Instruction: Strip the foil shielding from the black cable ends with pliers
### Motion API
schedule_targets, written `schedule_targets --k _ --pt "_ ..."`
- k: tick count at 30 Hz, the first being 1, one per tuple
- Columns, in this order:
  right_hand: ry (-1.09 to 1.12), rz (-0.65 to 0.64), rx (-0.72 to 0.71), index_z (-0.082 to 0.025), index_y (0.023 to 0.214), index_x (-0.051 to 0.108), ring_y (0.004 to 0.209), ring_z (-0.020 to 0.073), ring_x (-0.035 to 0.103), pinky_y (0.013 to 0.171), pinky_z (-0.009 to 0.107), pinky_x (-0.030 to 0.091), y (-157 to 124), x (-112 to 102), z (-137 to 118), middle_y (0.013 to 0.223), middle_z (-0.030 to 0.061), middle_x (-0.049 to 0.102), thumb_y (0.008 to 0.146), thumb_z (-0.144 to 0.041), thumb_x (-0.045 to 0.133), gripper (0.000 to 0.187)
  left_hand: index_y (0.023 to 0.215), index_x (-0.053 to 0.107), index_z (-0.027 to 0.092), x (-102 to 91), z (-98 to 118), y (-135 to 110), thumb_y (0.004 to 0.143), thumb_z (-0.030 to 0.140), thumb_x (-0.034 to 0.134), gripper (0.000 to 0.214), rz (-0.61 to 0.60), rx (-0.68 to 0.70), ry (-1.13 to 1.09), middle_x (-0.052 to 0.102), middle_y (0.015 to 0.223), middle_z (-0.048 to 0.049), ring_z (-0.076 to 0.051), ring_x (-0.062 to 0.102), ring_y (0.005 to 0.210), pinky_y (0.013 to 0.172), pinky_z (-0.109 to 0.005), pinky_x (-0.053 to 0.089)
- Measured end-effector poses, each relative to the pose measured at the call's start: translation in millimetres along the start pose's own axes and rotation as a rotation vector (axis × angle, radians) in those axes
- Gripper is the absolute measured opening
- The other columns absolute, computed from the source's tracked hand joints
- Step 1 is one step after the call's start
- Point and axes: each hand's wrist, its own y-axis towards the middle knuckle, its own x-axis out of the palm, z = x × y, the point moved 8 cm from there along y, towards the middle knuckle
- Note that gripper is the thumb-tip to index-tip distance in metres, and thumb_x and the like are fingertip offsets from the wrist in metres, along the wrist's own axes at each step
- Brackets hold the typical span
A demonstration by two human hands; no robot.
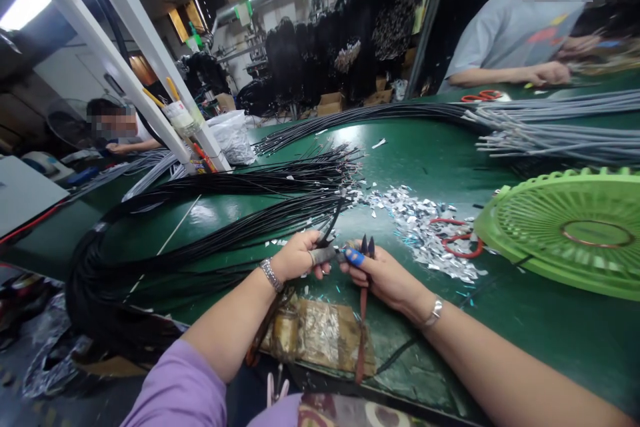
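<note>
My left hand (299, 257) is closed in a pinch on a black cable (331, 225) near its end, close to the front of the green table (550, 327). My right hand (384, 275) is closed around a pair of pliers (367, 248) whose dark tips point up beside the cable end; a blue cover sits on one fingertip. A thick bundle of black cables (210, 233) runs left from my hands and droops over the table edge. Both wrists wear metal bands.
A heap of silvery scraps (425, 230) lies right of my hands, with red-handled scissors (455, 240) on it. A green round fan grille (570, 233) is at right. Grey cables (560, 127) lie beyond, near another person's hand (545, 72). A white slanted frame (150, 60) stands at left.
</note>
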Motion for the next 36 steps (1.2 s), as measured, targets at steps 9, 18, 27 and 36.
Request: schedule_targets --k 9,18,27,36 --pt "-0.920 0.161 -0.314 -0.023 0.057 0.042 0.049 0.0144 0.041 0.050 0.027 0.029 -9.8 -10.3 -31.1 0.050 -0.0027 0.046 0.074 -0.024 0.050 0.019 0.068 0.053 0.018 3.2 34.9 -17.8 0.078 0.023 0.053 0.012 0.247 0.204 0.918 0.059 0.064 -0.0033 -0.017 0.055 0.061 0.056 -0.026 0.034" --pt "-1.200 0.163 -0.316 -0.023 0.058 0.041 0.049 0.0152 0.048 0.048 0.026 0.030 -14.4 -4.1 -37.4 0.054 0.0006 0.057 0.072 -0.022 0.049 0.017 0.082 0.061 0.018 7.3 28.5 -14.3 0.075 0.018 0.052 0.012 0.214 0.070 1.057 0.067 0.076 -0.0055 -0.020 0.062 0.072 0.059 -0.027 0.038" --pt "-1.147 0.134 -0.205 -0.023 0.063 0.045 0.057 0.0190 0.056 0.054 0.027 0.035 -8.7 -8.8 -23.2 0.061 0.0023 0.061 0.071 -0.019 0.048 0.010 0.079 0.060 0.018 7.1 27.7 -15.3 0.073 0.019 0.053 0.009 0.230 0.125 1.042 0.066 0.073 -0.0049 -0.019 0.061 0.068 0.057 -0.026 0.036" --pt "-0.559 0.038 -0.151 -0.021 0.058 0.049 0.047 0.0127 0.040 0.047 0.026 0.029 -10.0 -8.3 -18.2 0.050 -0.0018 0.048 0.072 -0.033 0.060 0.022 0.073 0.055 0.017 5.0 26.2 -13.7 0.078 0.030 0.055 0.014 0.133 0.251 0.591 0.058 0.062 -0.0013 -0.014 0.053 0.056 0.054 -0.024 0.039"
